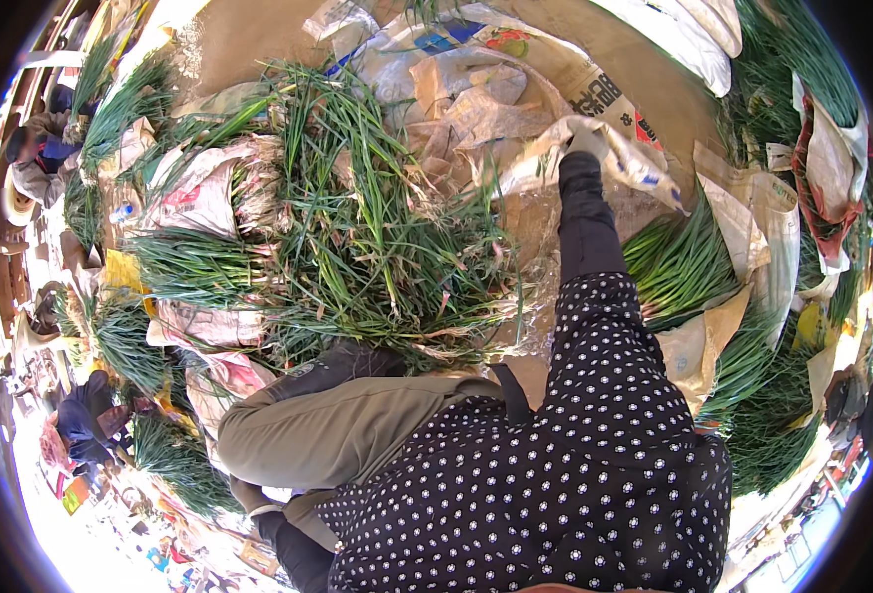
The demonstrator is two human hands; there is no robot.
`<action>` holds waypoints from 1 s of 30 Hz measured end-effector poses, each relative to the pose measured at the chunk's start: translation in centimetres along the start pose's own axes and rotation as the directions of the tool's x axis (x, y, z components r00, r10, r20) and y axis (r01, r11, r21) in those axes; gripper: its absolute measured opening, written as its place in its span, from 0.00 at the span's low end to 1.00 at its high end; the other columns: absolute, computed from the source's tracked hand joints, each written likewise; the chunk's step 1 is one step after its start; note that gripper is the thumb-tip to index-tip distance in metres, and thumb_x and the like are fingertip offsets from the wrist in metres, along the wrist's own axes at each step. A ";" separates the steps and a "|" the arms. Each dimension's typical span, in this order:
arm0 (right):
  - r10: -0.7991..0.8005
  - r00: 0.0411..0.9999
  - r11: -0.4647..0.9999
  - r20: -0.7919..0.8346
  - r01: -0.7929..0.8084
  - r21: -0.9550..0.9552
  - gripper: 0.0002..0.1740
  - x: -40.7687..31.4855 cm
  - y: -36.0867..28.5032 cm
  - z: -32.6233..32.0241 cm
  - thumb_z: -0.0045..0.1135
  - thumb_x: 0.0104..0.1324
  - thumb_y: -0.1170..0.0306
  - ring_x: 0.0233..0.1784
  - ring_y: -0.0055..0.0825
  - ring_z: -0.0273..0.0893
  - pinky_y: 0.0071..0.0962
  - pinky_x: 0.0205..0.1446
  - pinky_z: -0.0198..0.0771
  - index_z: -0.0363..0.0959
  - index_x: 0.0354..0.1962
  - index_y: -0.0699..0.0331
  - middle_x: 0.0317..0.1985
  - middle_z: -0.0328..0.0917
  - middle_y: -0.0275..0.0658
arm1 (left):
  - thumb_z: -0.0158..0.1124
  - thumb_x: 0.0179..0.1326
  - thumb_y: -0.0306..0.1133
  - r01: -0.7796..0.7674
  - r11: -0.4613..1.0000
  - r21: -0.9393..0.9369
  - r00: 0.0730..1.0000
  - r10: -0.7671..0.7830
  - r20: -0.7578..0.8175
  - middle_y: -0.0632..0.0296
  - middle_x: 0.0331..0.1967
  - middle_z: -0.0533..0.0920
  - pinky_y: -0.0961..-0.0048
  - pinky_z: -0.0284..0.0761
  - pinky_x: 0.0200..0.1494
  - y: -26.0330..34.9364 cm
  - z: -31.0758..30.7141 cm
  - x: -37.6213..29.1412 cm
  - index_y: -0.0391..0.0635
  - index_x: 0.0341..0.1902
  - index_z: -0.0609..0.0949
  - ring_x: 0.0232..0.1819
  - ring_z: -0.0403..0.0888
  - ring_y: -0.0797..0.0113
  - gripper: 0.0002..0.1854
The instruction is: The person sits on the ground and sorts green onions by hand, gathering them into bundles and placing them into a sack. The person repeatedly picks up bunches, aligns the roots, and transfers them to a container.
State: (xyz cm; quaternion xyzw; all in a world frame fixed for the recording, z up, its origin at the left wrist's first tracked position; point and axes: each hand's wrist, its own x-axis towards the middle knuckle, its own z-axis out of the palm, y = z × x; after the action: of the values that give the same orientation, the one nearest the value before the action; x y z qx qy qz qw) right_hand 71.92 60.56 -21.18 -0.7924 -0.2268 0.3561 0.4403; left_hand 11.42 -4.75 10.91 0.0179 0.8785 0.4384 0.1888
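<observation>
My right hand [587,141], in a pale glove below a dark sleeve, reaches forward and grips the edge of a whitish woven plastic sack [529,167]. Low on the left, beside my bent knee, is my left hand [247,495]; its fingers are partly hidden, so its hold cannot be told. A loose heap of long green onion plants [377,222] with pale roots lies before me. Left of the heap are neater bunches of green onions [207,267], one partly wrapped in a pinkish-white sack [203,185].
Flattened printed sacks [466,81] lie on the brown ground beyond the heap. On the right, more green onions [685,259] rest among open sacks [774,215]. A small plastic bottle [121,213] is at the left. People [43,156] are at the far left, among further bunches.
</observation>
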 end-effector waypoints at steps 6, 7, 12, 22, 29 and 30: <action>-0.306 0.938 0.748 0.165 0.344 -0.568 0.36 -3.0 -0.6 4.5 0.64 0.56 0.44 0.55 0.51 0.78 0.41 0.60 0.73 0.77 0.47 0.70 0.51 0.80 0.53 | 0.58 0.61 0.26 -0.017 0.989 0.144 1.000 0.017 0.000 0.57 0.44 0.83 0.72 0.78 0.42 1.3 -0.1 -0.6 0.33 0.55 0.79 0.41 0.82 0.68 0.19; -0.148 0.983 0.801 0.109 0.184 -0.569 0.44 -4.8 0.5 5.6 0.65 0.54 0.40 0.60 0.51 0.75 0.43 0.64 0.70 0.73 0.53 0.71 0.57 0.75 0.56 | 0.58 0.62 0.27 0.023 0.993 0.115 1.000 -0.023 -0.006 0.58 0.43 0.83 0.74 0.76 0.40 1.0 -0.1 -0.7 0.34 0.54 0.80 0.39 0.81 0.70 0.17; 0.391 0.912 0.669 -0.122 -0.372 -0.643 0.76 -12.5 2.8 10.5 0.72 0.40 0.30 0.71 0.56 0.63 0.50 0.71 0.62 0.46 0.71 0.74 0.72 0.51 0.61 | 0.58 0.62 0.29 -0.009 0.975 0.220 1.000 0.009 0.002 0.63 0.38 0.81 0.81 0.72 0.33 -1.1 -1.5 -1.6 0.37 0.52 0.79 0.34 0.77 0.78 0.16; -0.051 0.910 0.682 0.411 0.332 -0.651 0.38 -21.9 6.6 2.0 0.57 0.67 0.59 0.55 0.59 0.75 0.50 0.56 0.72 0.54 0.67 0.70 0.58 0.68 0.62 | 0.57 0.63 0.29 0.220 0.974 0.045 0.974 -0.217 -0.062 0.59 0.45 0.81 0.77 0.77 0.39 -0.1 -0.9 -4.8 0.35 0.58 0.77 0.41 0.81 0.72 0.20; 0.194 -0.021 0.174 0.981 0.985 -0.014 0.31 -34.2 2.2 -3.1 0.54 0.70 0.53 0.47 0.42 0.82 0.40 0.43 0.79 0.66 0.64 0.60 0.42 0.80 0.48 | 0.58 0.64 0.29 0.197 0.979 0.056 0.980 -0.196 -0.009 0.59 0.42 0.83 0.77 0.76 0.39 -1.5 -0.5 -3.2 0.35 0.57 0.78 0.38 0.81 0.72 0.19; 0.346 -0.083 0.179 0.935 0.984 0.021 0.34 -34.4 0.3 -3.0 0.54 0.68 0.48 0.51 0.43 0.81 0.42 0.48 0.78 0.68 0.64 0.59 0.45 0.81 0.50 | 0.58 0.64 0.29 0.183 0.981 0.067 0.983 -0.183 0.003 0.59 0.42 0.83 0.77 0.77 0.39 -1.8 -0.7 -2.7 0.35 0.57 0.78 0.39 0.81 0.72 0.19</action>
State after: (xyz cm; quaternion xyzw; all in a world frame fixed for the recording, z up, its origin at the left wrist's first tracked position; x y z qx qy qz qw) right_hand 52.09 35.68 -7.82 -0.2609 -0.8573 0.3754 -0.2369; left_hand 13.88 -6.92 10.78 -0.0547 0.8897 0.3898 0.2315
